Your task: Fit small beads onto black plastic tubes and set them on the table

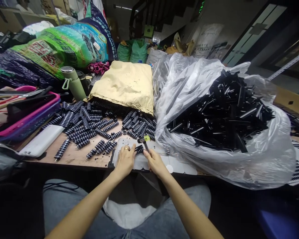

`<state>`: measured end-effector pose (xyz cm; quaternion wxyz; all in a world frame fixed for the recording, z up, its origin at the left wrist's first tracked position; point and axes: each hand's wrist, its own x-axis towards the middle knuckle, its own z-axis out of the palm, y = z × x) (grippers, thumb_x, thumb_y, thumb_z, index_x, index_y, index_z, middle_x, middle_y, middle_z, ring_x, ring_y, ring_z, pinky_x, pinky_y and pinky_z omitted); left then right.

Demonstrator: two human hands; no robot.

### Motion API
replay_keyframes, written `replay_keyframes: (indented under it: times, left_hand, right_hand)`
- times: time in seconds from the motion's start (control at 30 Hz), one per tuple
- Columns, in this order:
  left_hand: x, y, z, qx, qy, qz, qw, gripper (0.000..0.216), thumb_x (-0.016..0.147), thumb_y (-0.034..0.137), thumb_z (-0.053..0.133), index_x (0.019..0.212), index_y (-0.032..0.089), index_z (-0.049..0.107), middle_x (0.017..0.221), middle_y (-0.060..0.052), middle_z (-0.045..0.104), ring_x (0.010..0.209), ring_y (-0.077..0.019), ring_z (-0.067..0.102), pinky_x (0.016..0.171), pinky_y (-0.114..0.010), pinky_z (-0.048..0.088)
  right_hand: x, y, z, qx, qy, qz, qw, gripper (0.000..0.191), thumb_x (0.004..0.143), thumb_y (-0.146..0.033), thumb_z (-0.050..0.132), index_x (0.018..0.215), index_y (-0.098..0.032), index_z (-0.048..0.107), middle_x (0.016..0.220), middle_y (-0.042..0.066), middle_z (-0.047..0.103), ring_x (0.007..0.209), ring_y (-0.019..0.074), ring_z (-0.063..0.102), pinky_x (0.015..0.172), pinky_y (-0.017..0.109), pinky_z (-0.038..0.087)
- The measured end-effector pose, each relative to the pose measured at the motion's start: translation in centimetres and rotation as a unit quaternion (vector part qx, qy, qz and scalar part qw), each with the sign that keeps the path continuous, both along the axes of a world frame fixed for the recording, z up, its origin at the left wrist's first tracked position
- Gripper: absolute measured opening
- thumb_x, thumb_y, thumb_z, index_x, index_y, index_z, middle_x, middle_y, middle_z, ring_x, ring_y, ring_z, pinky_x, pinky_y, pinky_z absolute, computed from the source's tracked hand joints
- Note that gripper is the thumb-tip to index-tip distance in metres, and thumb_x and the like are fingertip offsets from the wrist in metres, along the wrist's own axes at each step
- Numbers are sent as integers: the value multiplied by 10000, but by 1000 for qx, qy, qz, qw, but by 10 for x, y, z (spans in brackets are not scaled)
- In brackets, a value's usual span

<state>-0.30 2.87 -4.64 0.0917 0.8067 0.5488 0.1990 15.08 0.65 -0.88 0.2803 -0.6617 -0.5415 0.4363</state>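
At the table's front edge, my left hand is closed on a short black-and-white ribbed roller. My right hand grips the dark handle of a small hammer, whose black head has a yellow-green end. The hammer head is just above the roller; whether they touch I cannot tell. Both hands are over a pale grey board on the table. Many similar ribbed rollers, some with thin metal pins sticking out, lie in loose piles behind and left of my hands.
A large clear plastic bag full of black plastic parts stands on the right. Behind the rollers is a cream-coloured sack. To the left are a white slim case, a pink basket with scissors and a green flask.
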Motion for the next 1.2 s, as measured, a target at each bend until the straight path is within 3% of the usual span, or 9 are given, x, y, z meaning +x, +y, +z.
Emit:
replay_keyframes:
  times: [0.1, 0.23, 0.33, 0.5, 0.67, 0.77, 0.9, 1.0, 1.2]
  left_hand:
    - [-5, 2, -8, 34, -42, -79, 995, 366, 874, 228, 382, 1226, 175, 469, 911, -104, 530, 834, -201, 483, 726, -337, 422]
    - [-11, 0, -12, 97, -50, -145, 983, 360, 850, 104, 380, 1183, 173, 498, 941, -95, 568, 863, -188, 508, 738, -327, 412]
    - [-13, -2, -8, 111, 28, -149, 982, 415, 812, 30, 374, 1184, 170, 493, 945, -94, 594, 831, -193, 527, 723, -360, 388]
    - [-6, -9, 2, 109, 97, -116, 982, 399, 836, 63, 343, 1194, 169, 484, 998, -90, 616, 864, -192, 544, 808, -403, 355]
    - [20, -26, -7, 114, 112, -90, 983, 508, 853, 340, 356, 1272, 55, 386, 1295, -175, 435, 1233, -274, 328, 1005, -461, 219]
    - [30, -33, -21, 129, 108, -100, 981, 567, 823, 352, 363, 1293, 33, 352, 1291, -185, 435, 1257, -286, 294, 1027, -464, 198]
    - [31, -28, -31, 158, 96, -86, 979, 485, 827, 215, 330, 1274, 33, 379, 1266, -176, 461, 1223, -266, 353, 1010, -432, 254]
    - [28, -19, -20, 120, 69, -92, 986, 429, 835, 186, 333, 1238, 71, 427, 1207, -156, 509, 1153, -249, 428, 950, -402, 336]
    - [15, -32, 34, -51, 55, -105, 992, 239, 830, 144, 394, 995, 150, 567, 875, -92, 589, 843, -216, 546, 715, -340, 441]
  right_hand:
    - [2, -3, 0, -14, 10, -3, 1000, 327, 819, -533, 335, 699, -229, 359, 429, -80, 376, 329, 114, 397, 359, 222, 287]
    - [15, -16, 31, 110, -123, -14, 986, 334, 849, -477, 323, 639, -221, 361, 544, -26, 475, 485, 128, 461, 482, 240, 328]
    - [20, -25, 39, 155, -216, -41, 963, 327, 891, -436, 239, 714, -223, 414, 568, -7, 493, 529, 151, 479, 522, 256, 318]
    - [22, -27, 34, 43, -348, 37, 936, 323, 891, -417, 278, 744, -210, 477, 565, 25, 533, 538, 189, 528, 510, 263, 293]
    - [0, -29, 66, 197, -282, 1, 939, 408, 909, -431, 178, 751, -204, 478, 566, 13, 523, 498, 151, 491, 492, 248, 316]
    - [-26, -31, 64, 214, -265, 68, 938, 443, 915, -407, 149, 869, -166, 518, 646, 56, 589, 512, 155, 527, 493, 251, 344]
    - [-43, -30, 47, 106, -372, 216, 897, 441, 913, -406, 207, 1011, -124, 532, 791, 141, 660, 602, 229, 608, 520, 287, 354]
    - [-35, -29, 49, 92, -376, 211, 897, 434, 921, -418, 183, 982, -169, 534, 788, 101, 672, 665, 226, 626, 546, 272, 346]
    - [12, -21, 43, 68, -445, 94, 888, 415, 919, -434, 203, 820, -200, 531, 683, 52, 652, 642, 195, 618, 524, 252, 294]
